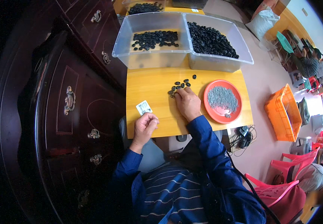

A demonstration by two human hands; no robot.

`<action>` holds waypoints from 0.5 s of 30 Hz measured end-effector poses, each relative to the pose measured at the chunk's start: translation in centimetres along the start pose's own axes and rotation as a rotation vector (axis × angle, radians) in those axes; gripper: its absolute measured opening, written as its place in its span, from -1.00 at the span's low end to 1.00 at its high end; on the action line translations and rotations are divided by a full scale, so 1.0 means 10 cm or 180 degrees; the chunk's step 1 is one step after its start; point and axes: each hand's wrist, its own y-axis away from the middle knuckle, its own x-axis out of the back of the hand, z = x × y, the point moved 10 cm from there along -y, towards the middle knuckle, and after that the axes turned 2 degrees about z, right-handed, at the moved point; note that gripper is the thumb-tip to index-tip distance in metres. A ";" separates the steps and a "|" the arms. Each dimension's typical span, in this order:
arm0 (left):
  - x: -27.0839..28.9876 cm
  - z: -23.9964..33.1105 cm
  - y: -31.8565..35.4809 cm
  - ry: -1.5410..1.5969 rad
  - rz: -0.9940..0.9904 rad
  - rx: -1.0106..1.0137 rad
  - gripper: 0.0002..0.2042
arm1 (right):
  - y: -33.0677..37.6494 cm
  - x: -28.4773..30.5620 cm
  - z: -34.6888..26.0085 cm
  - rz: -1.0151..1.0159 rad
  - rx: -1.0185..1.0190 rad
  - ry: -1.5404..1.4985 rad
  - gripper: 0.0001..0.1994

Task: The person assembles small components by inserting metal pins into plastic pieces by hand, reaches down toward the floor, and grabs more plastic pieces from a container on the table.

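Observation:
Small black oval pieces with a hole or hollow in the middle (178,87) lie in a loose group on the yellow table (154,80). My right hand (188,103) reaches over the near side of this group, fingers drawn together and tips down at one of the pieces; the tips partly hide it. My left hand (146,127) rests at the table's near edge with thumb and fingers closed together; whatever they hold, if anything, is hidden. Just beyond it lies a white printed card (144,107). To the right of my right hand stands a red round plate (208,108) with many fine grey pieces (222,98).
Two clear plastic bins (152,59) (221,65) holding black pieces stand along the table's far side. Dark wooden drawers (70,100) close off the left. On the floor at right are an orange crate (282,112), tangled cables (243,137) and pink chairs (295,160) with people.

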 end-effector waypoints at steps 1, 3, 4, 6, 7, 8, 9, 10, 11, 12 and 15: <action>-0.01 0.00 0.00 -0.0009 -0.0028 -0.0008 -0.96 | 0.01 0.00 0.02 -0.0005 0.0012 0.0002 -0.87; -0.01 0.01 0.00 -0.0012 -0.0043 -0.0019 -0.96 | 0.03 0.08 0.13 0.0129 -0.0253 0.0019 -0.85; -0.01 0.01 0.00 -0.0024 -0.0055 -0.0020 -0.96 | 0.03 0.10 0.12 0.0122 -0.0240 0.0018 -0.85; -0.02 0.02 0.01 -0.0032 -0.0067 -0.0029 -0.96 | 0.03 0.18 0.16 0.0251 -0.0399 -0.0189 -0.79; -0.03 0.04 0.01 -0.0064 -0.0080 -0.0075 -0.96 | 0.04 0.18 0.14 0.0255 -0.0392 -0.0187 -0.79; -0.04 0.06 0.01 -0.0097 -0.0094 -0.0122 -0.96 | 0.05 0.16 0.07 0.0259 -0.0270 -0.0166 -0.77; -0.03 0.05 0.01 -0.0096 -0.0093 -0.0126 -0.96 | 0.06 0.16 -0.02 0.0262 -0.0151 -0.0146 -0.74; -0.02 0.04 0.01 -0.0152 -0.0110 -0.0134 -0.95 | 0.08 0.16 -0.15 0.0198 -0.0069 -0.0163 -0.79; -0.01 0.03 0.01 -0.0210 -0.0125 -0.0142 -0.95 | 0.09 0.10 -0.18 0.0200 -0.0066 -0.0166 -0.79; -0.02 0.03 0.01 -0.0212 -0.0135 -0.0146 -0.95 | 0.09 0.02 -0.24 0.0092 0.0053 -0.0145 -0.81; -0.05 0.04 0.01 -0.0168 -0.0130 -0.0141 -0.95 | 0.11 -0.17 -0.23 -0.0262 -0.0033 -0.0044 -0.79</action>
